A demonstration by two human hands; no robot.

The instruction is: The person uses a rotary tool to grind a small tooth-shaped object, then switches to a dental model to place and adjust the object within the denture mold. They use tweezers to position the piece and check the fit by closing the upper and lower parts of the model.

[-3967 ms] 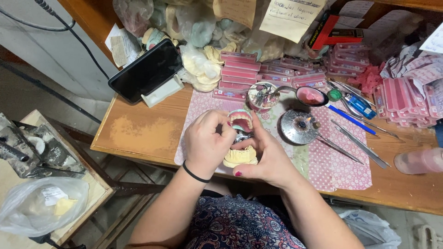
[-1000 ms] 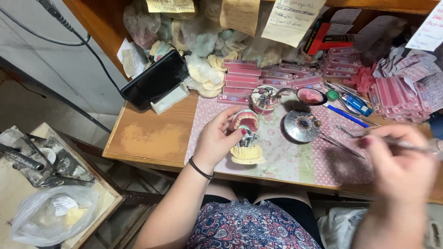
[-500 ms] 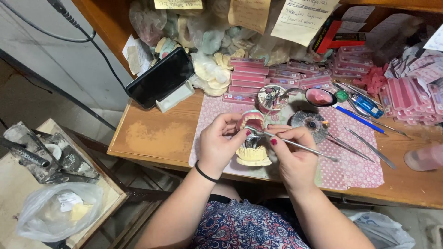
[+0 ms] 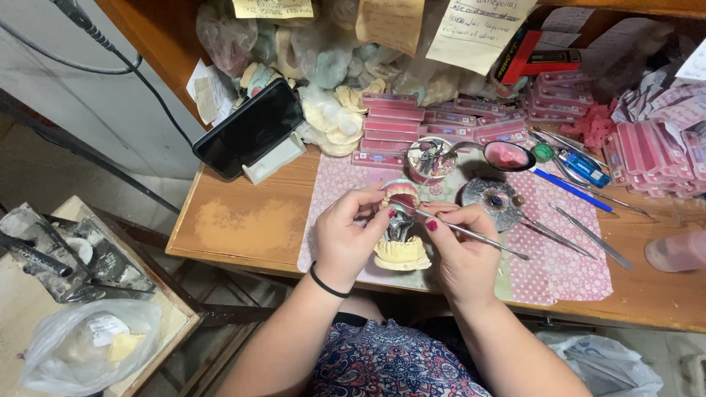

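Denture model: we see a plaster cast with a pink wax denture (image 4: 401,228) in the middle of the pink dotted mat (image 4: 559,272).
Left hand: our left hand (image 4: 353,239) is closed around the model at its 9 o'clock.
Right hand: our right hand (image 4: 463,254), at its 3 o'clock, pinches a thin metal instrument (image 4: 471,231), tip at the wax.
Beyond: a round metal dish (image 4: 493,200) sits at 2 o'clock, a black phone (image 4: 248,129) at 10 o'clock.

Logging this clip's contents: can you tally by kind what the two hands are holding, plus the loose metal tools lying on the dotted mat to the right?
Pink-and-cream plaster denture model, in left hand: 1
Thin metal hand instrument, in right hand: 1
Loose slim metal tools on mat: 2
Total: 4
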